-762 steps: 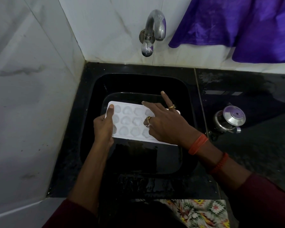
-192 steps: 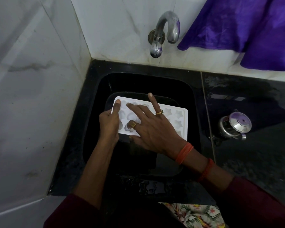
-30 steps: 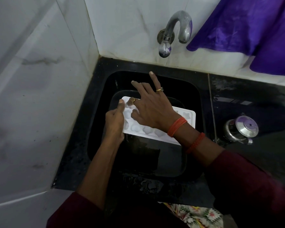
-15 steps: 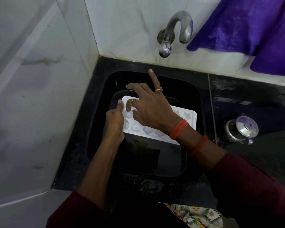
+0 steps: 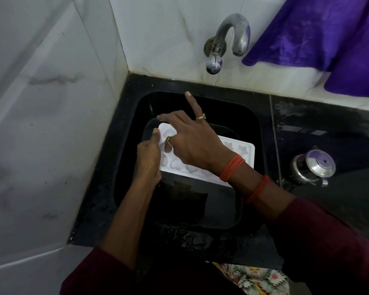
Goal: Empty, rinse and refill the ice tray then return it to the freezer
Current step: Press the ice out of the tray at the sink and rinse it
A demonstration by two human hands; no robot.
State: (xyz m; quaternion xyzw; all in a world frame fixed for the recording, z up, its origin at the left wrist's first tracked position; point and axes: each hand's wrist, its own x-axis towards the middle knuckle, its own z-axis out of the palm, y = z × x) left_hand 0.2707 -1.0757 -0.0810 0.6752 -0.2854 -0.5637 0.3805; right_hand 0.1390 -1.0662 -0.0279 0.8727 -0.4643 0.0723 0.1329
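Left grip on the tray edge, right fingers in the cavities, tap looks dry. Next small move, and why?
Probably lift the right hand off the ice tray and reach up to turn the tap knob. No water is running, the tray is already over the sink, and the left hand grips its left edge, so it can likely hold it alone.

we stand in a home kitchen corner: a black sink (image 5: 250, 124) sunk in a dark stone counter (image 5: 328, 124), a steel tap (image 5: 228, 37) on white marble tiles (image 5: 51, 103), a lidded steel pot (image 5: 313, 167) alongside.
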